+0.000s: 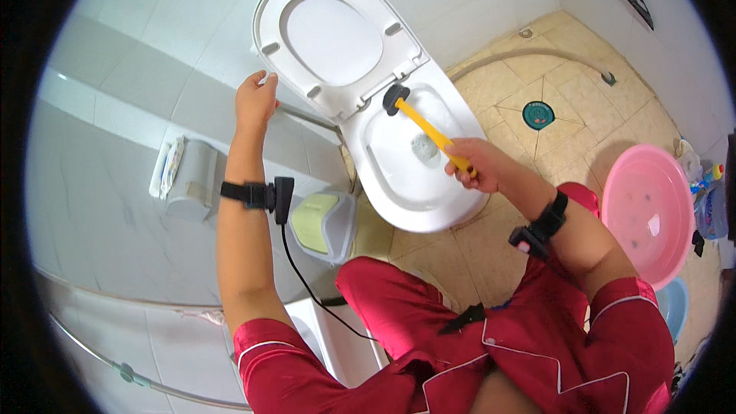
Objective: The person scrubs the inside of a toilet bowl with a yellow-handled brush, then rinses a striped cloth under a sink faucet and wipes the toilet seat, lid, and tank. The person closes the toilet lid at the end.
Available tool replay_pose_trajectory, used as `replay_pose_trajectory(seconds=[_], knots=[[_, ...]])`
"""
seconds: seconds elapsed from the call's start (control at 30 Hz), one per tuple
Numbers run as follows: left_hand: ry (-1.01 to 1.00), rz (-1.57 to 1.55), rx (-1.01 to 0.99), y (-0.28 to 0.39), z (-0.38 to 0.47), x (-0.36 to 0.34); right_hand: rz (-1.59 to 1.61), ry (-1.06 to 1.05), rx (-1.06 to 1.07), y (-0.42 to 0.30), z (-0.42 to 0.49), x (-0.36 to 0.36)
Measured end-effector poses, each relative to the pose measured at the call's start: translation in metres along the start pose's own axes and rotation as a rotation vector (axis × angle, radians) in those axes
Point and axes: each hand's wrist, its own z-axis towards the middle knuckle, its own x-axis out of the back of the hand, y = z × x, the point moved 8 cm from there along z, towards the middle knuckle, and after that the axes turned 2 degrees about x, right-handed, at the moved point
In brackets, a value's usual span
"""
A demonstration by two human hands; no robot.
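My right hand [477,164] grips the yellow handle of a brush [424,124] over the toilet bowl [397,175]. The brush's black head lies at the back rim of the bowl, near the seat hinges. Bubbly water shows at the bottom of the bowl. Both the toilet seat [273,20] and the lid [333,34] behind it are raised. Beside the left edge of the raised seat is my left hand [256,98], its fingers partly curled and partly hidden. Nothing can be seen in it, and contact with the seat or wall is unclear.
Left of the toilet stands a small bin with a green lid [315,224]. A grey paper holder [192,178] is on the wall, with packets on it. At right are a pink basin [647,213], a blue basin [674,307] and bottles [713,213]. A hose [535,53] runs over the tiled floor.
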Motion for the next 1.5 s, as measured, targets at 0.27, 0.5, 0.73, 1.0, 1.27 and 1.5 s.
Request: replay_pose_trajectory(seconds=[0.27,0.5,0.73,1.0,1.27,1.5], knots=[[0.155,0.634,-0.101,-0.073,0.183,-0.033,-0.438,0.069,0.091,-0.013,0.001,0.012],[0.089,0.056,0.153,-0.152,0.184,-0.065,-0.417,0.076,0.071,-0.003,0.015,0.011],[-0.063,-0.473,0.373,-0.13,0.074,-0.079,-0.449,0.158,0.167,-0.007,0.037,0.013],[-0.315,-0.86,0.524,-0.136,-0.219,-0.114,-0.429,0.222,0.146,0.027,0.051,0.013],[-0.224,-0.933,0.657,-0.186,-0.389,-0.049,-0.425,0.353,-0.105,0.079,0.013,0.006],[-0.053,-0.951,0.744,-0.224,-0.438,-0.003,-0.429,0.154,-0.249,0.092,-0.004,-0.02]])
